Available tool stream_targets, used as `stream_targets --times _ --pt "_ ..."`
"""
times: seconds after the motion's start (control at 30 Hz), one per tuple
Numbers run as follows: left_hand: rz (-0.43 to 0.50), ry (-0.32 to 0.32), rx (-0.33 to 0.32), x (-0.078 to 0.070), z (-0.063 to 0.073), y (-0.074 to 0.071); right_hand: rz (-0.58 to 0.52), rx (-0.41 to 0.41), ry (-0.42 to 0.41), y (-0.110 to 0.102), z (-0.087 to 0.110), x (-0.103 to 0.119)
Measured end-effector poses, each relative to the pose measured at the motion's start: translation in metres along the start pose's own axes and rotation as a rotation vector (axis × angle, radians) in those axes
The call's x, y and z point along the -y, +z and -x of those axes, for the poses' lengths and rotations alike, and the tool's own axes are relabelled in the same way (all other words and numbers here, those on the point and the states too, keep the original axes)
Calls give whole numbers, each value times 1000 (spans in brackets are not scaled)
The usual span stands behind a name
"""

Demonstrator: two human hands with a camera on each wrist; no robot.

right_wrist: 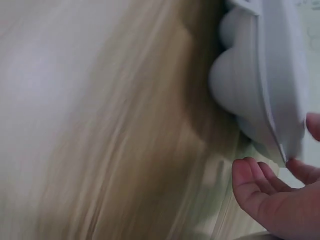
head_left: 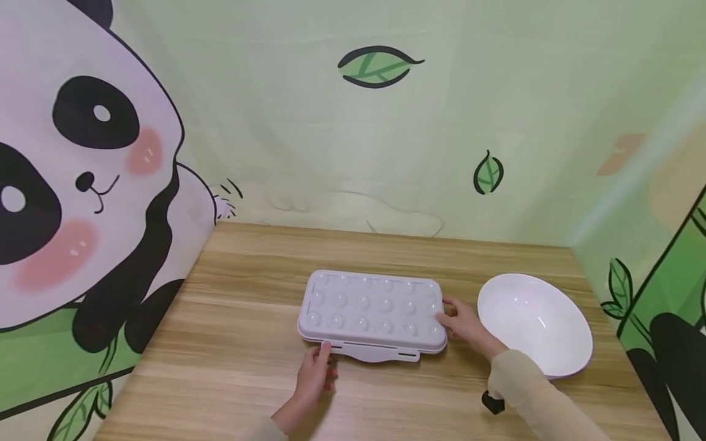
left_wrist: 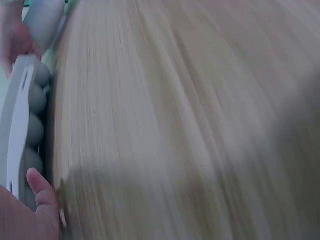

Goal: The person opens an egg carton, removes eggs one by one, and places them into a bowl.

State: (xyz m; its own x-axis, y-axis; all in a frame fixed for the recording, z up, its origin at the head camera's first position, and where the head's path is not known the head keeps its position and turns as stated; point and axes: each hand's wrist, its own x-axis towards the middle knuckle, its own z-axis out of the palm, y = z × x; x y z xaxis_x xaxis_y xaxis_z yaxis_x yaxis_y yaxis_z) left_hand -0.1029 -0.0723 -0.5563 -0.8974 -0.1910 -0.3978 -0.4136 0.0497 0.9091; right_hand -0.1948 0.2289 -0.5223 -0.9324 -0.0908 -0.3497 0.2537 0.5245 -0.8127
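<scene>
A white plastic egg box [head_left: 375, 311] with rows of round bumps on its lid is at the middle of the table, its lid down. My left hand [head_left: 312, 375] grips its front edge, thumb at the left end of the long front latch [head_left: 371, 352]. In the left wrist view, a fingertip [left_wrist: 38, 181] shows against the rounded cups along the box's underside. My right hand [head_left: 467, 323] holds the right end, thumb over the lid's edge. Curled fingers [right_wrist: 245, 172] of that hand show below the rim in the right wrist view.
A large white bowl [head_left: 543, 324] stands on the wooden table [head_left: 237, 318] to the right, close beside my right forearm. Behind the table hangs a pale green backdrop [head_left: 287, 122] with leaves and a panda. A black device [head_left: 493, 402] shows under the right wrist.
</scene>
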Motion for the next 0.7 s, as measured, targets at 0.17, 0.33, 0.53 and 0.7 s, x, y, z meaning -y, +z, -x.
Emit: stream_targets --times 0.17,0.33,0.53,0.7 --pt "-172 149 -94 0 -14 -28 162 -18 -199 0 7 -13" --pt "-267 310 -128 1 -31 -47 237 -58 -381 3 18 -23" --pt "-324 393 -125 -2 -51 -55 293 -87 -518 8 27 -35" --pt "-295 377 -79 -4 -58 -54 357 -71 -499 11 31 -40"
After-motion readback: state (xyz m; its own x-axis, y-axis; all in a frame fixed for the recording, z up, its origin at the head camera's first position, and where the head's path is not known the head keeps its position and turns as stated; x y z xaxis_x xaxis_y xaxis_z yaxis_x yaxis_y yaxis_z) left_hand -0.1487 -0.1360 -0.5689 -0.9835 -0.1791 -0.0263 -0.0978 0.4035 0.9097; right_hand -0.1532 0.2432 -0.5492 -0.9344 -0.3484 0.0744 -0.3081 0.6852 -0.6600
